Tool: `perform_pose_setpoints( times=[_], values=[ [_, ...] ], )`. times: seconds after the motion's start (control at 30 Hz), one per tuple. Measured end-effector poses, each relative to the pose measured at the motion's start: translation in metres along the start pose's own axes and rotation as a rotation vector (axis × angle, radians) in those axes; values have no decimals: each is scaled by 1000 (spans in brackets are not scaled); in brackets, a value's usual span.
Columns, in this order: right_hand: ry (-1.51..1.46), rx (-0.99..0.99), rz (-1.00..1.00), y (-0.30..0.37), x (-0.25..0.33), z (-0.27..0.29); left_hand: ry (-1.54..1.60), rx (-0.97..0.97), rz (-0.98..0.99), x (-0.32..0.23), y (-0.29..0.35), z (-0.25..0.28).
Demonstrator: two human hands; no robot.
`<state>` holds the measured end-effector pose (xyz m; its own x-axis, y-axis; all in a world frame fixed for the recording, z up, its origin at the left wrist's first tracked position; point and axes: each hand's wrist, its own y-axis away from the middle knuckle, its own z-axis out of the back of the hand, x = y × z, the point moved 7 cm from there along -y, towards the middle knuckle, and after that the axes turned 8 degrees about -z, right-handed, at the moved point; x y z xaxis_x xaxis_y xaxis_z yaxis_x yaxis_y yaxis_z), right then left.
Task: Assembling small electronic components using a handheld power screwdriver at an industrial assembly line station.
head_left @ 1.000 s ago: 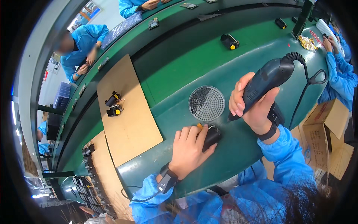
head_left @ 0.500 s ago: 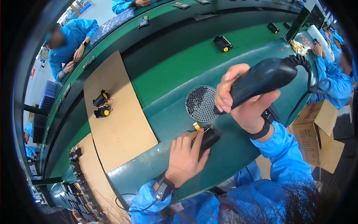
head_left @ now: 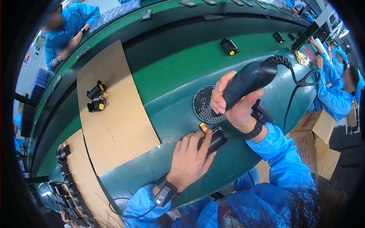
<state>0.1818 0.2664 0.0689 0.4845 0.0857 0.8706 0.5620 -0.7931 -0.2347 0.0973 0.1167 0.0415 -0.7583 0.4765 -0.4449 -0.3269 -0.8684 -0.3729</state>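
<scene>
My right hand [head_left: 241, 114] is wrapped round a black electric screwdriver [head_left: 251, 81] with a coiled cord, held tilted. Its tip end points down to the left, over the right side of a round perforated screw tray [head_left: 213, 118], which has small dark screws spread on it. Below the tray, my left hand [head_left: 190, 157] grips a black, rounded device housing [head_left: 218, 141] against the green bench. An orange flex cable [head_left: 203, 128] sticks up from the housing beside my index finger. The housing's underside is hidden.
Two similar black parts with yellow pieces [head_left: 97, 98] lie on a cardboard sheet [head_left: 118, 125] at left. More black housings [head_left: 229, 46] sit on the green conveyor belt [head_left: 171, 68]. Co-workers [head_left: 334, 91] sit at right and far left. An open carton [head_left: 310, 140] stands at right.
My right hand has moved left with the screwdriver, bringing its tip over the tray. My left hand keeps its grip on the housing. The whole view has shifted slightly.
</scene>
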Motion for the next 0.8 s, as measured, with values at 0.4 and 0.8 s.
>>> perform_pose_setpoints(
  times=[0.4,0.8],
  values=[
    [9,-4,20,0,-1,0,7,12,6,-1,0,0],
    [152,74,5,3,-6,1,0,4,4,-4,-3,0]
  ],
)
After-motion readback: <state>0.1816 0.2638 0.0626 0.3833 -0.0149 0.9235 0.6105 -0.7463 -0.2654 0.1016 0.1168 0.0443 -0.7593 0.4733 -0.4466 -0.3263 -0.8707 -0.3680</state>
